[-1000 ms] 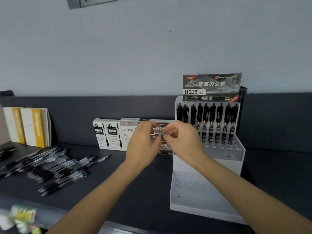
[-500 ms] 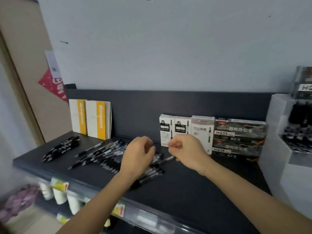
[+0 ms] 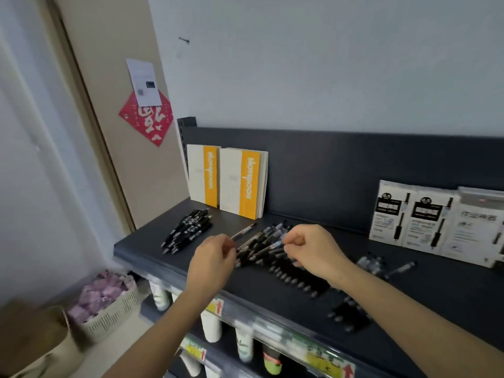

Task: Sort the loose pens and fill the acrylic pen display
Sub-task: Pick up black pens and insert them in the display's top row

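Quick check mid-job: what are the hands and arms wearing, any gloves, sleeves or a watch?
Nothing worn shows. The left hand and right hand are bare, with no gloves and no rings visible. The left forearm and right forearm are bare to the frame edge: no sleeves, watch or bracelet in view.

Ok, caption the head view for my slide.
Left hand and right hand pinch pens out of the loose pile on the dark shelf.

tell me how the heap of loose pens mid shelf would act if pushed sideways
The loose pens look round and slim, so a sideways push would probably roll and scatter them across the flat dark shelf. They lie crossed in a heap, so several would likely drag along together. Each looks stiff and light, easy to pinch singly.
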Motion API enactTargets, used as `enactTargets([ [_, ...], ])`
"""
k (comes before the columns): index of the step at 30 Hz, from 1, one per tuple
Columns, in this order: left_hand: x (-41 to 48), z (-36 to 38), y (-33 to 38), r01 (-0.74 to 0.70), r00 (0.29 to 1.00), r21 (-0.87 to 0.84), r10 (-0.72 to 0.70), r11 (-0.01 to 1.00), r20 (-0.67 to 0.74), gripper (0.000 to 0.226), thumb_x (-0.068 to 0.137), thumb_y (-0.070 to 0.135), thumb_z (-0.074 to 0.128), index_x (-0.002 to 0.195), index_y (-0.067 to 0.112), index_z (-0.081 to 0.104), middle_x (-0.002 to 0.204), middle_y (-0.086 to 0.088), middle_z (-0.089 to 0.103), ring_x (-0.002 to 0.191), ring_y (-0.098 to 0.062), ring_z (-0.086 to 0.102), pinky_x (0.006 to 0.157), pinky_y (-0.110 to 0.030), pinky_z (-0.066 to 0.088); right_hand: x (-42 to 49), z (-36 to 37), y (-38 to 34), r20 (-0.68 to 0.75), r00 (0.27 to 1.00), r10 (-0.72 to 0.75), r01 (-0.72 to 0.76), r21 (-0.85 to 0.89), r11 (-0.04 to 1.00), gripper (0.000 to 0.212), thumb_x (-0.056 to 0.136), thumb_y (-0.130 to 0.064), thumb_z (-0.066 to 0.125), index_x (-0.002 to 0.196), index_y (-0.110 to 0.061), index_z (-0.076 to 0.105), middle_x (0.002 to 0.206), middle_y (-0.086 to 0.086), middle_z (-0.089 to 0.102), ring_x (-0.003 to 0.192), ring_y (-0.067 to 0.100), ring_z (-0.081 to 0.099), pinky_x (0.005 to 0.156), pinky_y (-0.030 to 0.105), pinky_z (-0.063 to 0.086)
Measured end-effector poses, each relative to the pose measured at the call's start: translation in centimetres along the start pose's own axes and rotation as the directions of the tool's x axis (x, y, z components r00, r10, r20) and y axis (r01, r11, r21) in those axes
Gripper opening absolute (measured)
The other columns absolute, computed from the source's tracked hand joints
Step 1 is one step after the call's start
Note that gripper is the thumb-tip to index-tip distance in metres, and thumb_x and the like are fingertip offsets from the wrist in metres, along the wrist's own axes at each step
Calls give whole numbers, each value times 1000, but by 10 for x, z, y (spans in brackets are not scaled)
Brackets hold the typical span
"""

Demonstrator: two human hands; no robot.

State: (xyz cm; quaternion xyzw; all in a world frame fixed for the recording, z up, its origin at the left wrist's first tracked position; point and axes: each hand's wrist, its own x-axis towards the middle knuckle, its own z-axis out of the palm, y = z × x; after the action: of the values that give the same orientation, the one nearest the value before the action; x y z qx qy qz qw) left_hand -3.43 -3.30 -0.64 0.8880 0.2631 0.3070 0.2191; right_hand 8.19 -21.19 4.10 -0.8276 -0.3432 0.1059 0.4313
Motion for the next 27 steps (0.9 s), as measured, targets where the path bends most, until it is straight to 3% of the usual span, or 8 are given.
enactTargets([
  [5,20,-10,-35,82,997,45,-81,996,-16,9,87,17,56,89,14,64,90,-1,64,79,-16,59,73,-37,52,29,20,-14,42,999,-8,7,38,999,10,88,-12,62,92,-19,68,88,-2,66,78,14,67,79,34,58],
  [10,52,-27,-76,146,989,87,-142,986,-50,12,89,17,58,97,12,66,95,-3,62,80,-14,57,70,-28,47,60,44,-31,79,997,-6,1,60,998,11,89,-12,61,94,-19,67,92,-3,64,83,15,66,80,34,58],
  [15,91,-33,-128,211,978,118,-209,970,-30,18,88,23,59,101,11,64,99,-5,63,82,-16,56,70,-26,41,90,90,-50,169,985,21,-30,48,998,17,89,-12,61,106,-12,67,93,-4,61,79,15,65,60,19,54],
  [19,134,-29,-164,217,968,166,-234,962,93,28,87,36,60,93,8,59,91,-7,62,79,-20,57,65,-31,44,117,132,-62,168,979,113,-116,6,993,15,85,-10,62,92,3,67,88,17,67,77,27,69,81,44,57],
  [20,144,-28,-170,204,962,187,-232,961,143,33,86,40,60,89,8,57,86,-7,61,75,-20,56,63,-33,44,125,143,-66,160,977,143,-144,-3,990,14,83,-9,61,79,4,65,78,24,63,70,30,66,80,48,57],
  [22,161,-26,-179,183,942,209,-232,961,242,40,83,48,61,80,9,54,74,-4,57,66,-18,53,56,-32,40,142,164,-73,163,966,202,-202,-14,979,18,79,-10,61,63,-1,57,66,18,49,62,28,54,70,49,55],
  [25,178,-23,-184,153,908,202,-218,967,357,42,78,52,65,82,12,53,77,-2,58,70,-18,54,55,-30,37,164,189,-79,144,946,292,-294,-8,956,28,81,-12,63,91,14,65,71,15,54,66,26,58,79,55,55],
  [27,187,-23,-183,110,891,191,-182,975,417,40,77,51,67,77,15,49,76,0,56,69,-16,53,55,-29,36,172,202,-82,101,932,348,-349,-9,937,31,83,-15,64,100,11,65,77,17,63,71,27,65,78,53,56],
])
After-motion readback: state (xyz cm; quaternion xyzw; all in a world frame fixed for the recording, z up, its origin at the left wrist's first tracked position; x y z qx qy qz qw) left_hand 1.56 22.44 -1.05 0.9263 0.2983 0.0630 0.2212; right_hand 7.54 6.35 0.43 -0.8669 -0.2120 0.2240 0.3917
